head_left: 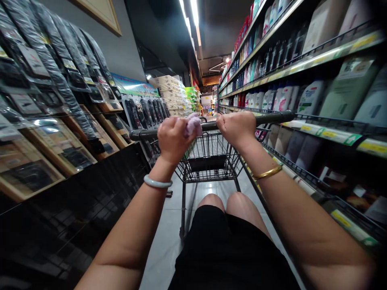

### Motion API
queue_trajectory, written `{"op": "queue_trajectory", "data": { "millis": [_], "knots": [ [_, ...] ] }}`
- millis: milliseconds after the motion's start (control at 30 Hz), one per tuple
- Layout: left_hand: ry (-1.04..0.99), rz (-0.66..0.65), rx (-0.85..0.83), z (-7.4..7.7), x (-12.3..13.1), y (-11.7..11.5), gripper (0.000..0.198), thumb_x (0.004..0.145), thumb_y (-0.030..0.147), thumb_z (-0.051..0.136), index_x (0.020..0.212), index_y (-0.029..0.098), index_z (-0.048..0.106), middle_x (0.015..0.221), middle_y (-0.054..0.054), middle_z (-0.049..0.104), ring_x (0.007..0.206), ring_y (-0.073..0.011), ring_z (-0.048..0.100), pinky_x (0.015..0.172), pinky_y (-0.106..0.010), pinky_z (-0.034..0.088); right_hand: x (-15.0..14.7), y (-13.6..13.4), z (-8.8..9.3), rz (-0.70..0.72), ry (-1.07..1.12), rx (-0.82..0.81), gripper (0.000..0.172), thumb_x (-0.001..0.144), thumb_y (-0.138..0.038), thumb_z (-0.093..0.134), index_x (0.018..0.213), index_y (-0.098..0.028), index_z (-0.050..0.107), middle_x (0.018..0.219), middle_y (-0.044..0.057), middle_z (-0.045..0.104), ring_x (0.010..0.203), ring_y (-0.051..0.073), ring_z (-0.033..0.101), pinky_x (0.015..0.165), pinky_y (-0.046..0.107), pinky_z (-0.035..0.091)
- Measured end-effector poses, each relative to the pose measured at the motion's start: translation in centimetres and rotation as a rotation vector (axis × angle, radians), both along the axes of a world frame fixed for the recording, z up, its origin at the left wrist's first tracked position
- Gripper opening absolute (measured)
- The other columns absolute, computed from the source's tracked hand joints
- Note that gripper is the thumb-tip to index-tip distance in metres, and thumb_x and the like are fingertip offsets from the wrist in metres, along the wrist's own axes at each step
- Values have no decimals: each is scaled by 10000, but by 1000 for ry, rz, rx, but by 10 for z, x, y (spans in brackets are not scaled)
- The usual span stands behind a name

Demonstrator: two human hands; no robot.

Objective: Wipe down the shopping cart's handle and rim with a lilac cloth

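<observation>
Both of my hands are wrapped round the dark handlebar [272, 117] of a wire shopping cart [208, 151]. My left hand [173, 136] is closed on the left half of the bar, and a crumpled light purple cloth [192, 124] pokes out between its thumb and fingers. Closed on the right half is my right hand [238, 125], knuckles up. A pale bangle circles my left wrist and a gold one my right. Beyond the bar, the cart's wire basket shows a dark panel at its near end.
Shelves of bottles [311, 96] line the right side, close to the cart. On the left hang packaged belts [72, 68] above boxed goods [72, 141] on a black glossy counter [60, 225]. Stacked cartons [172, 96] stand farther up the aisle. Grey tiled floor [163, 237] runs beneath.
</observation>
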State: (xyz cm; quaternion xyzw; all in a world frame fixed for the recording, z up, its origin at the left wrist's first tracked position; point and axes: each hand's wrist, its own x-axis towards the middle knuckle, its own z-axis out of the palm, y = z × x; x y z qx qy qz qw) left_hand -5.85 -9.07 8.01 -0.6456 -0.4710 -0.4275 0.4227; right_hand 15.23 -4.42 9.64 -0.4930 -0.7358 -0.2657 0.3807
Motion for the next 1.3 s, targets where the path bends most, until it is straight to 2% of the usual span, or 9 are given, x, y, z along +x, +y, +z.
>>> {"op": "queue_trajectory", "data": {
  "millis": [167, 300, 433, 633, 733, 900, 967, 1167, 1300],
  "knots": [
    [-123, 38, 4, 8, -19, 5, 266, 930, 461, 567, 846, 211, 600, 852, -62, 601, 879, -217, 563, 827, -403, 446, -8, 0, 1, 36, -3, -11, 698, 1049, -448, 173, 997, -156, 805, 952, 165, 780, 808, 260, 651, 724, 377, 276],
    [-119, 7, 31, -1, -22, 7, 352, 968, 534, 519, 911, 205, 628, 952, -66, 646, 958, -215, 588, 905, -423, 462, -14, 3, 1, 40, 8, -19, 667, 1051, -440, 203, 992, -154, 803, 939, 158, 786, 798, 238, 651, 714, 364, 265],
    [-115, -49, 109, -24, -16, 0, 247, 954, 481, 606, 981, 240, 649, 1170, -104, 703, 1144, -263, 608, 1060, -476, 433, -16, 4, 1, 34, 27, 1, 660, 1056, -436, 206, 979, -161, 801, 930, 148, 788, 793, 227, 654, 716, 365, 251],
    [52, -130, 45, -74, -8, -2, 190, 930, 352, 673, 1107, 308, 725, 1188, -75, 723, 1215, -262, 617, 1142, -486, 393, -11, -3, 0, 37, 23, 33, 650, 1064, -418, 194, 967, -187, 794, 941, 135, 791, 811, 228, 652, 717, 355, 231],
    [54, -99, -29, -80, -20, 12, 191, 948, 342, 647, 1112, 313, 740, 1158, -80, 725, 1154, -263, 626, 1083, -465, 422, -9, -7, -1, 40, 33, 30, 640, 1060, -419, 210, 948, -179, 792, 918, 137, 785, 792, 225, 640, 718, 356, 231],
    [-96, -8, 2, -69, -32, 49, 234, 920, 449, 663, 1049, 266, 730, 1124, -130, 694, 1141, -322, 576, 1034, -509, 404, -8, -12, -6, 33, 71, 53, 611, 1047, -418, 234, 961, -163, 783, 929, 143, 768, 840, 245, 619, 791, 380, 276],
    [-73, -63, -31, -77, -24, 67, 230, 929, 451, 651, 1047, 270, 731, 1146, -118, 700, 1157, -310, 575, 1088, -506, 368, -8, -12, -8, 30, 82, 68, 607, 1047, -416, 229, 982, -156, 774, 954, 150, 762, 885, 261, 611, 830, 394, 288],
    [-102, -97, -193, -135, 1, 108, 155, 941, 390, 630, 967, 267, 721, 1189, -121, 716, 1145, -311, 590, 1082, -498, 380, -6, -10, -8, 24, 52, 54, 632, 1055, -430, 180, 1013, -172, 756, 971, 150, 749, 946, 290, 588, 849, 410, 291],
    [-133, -129, -148, -127, 8, 105, 135, 931, 382, 643, 961, 271, 714, 1177, -114, 708, 1139, -304, 591, 1073, -496, 390, -7, -8, -9, 18, 53, 67, 638, 1061, -426, 172, 1008, -173, 755, 942, 145, 732, 940, 286, 587, 855, 411, 288]
  ]
}}
